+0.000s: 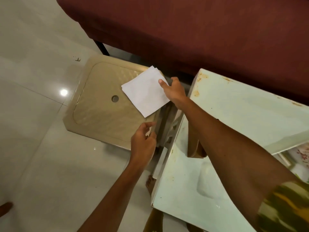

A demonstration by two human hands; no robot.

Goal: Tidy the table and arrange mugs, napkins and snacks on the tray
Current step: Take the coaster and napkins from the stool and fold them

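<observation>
Pinching napkins [145, 91] in right hand [173, 91] grip above stool [93, 114] | left hand [143, 141] loose | table [242, 114] beside

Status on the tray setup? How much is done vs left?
Early stage. Done: nothing that shows; no mugs or snacks in view, and the pale table looks bare. In hand: the right hand pinches a stack of white napkins above a beige stool; the left hand is open beside it. Left: napkins, mugs and snacks onto the tray, which may be the floral edge at the right.
</observation>
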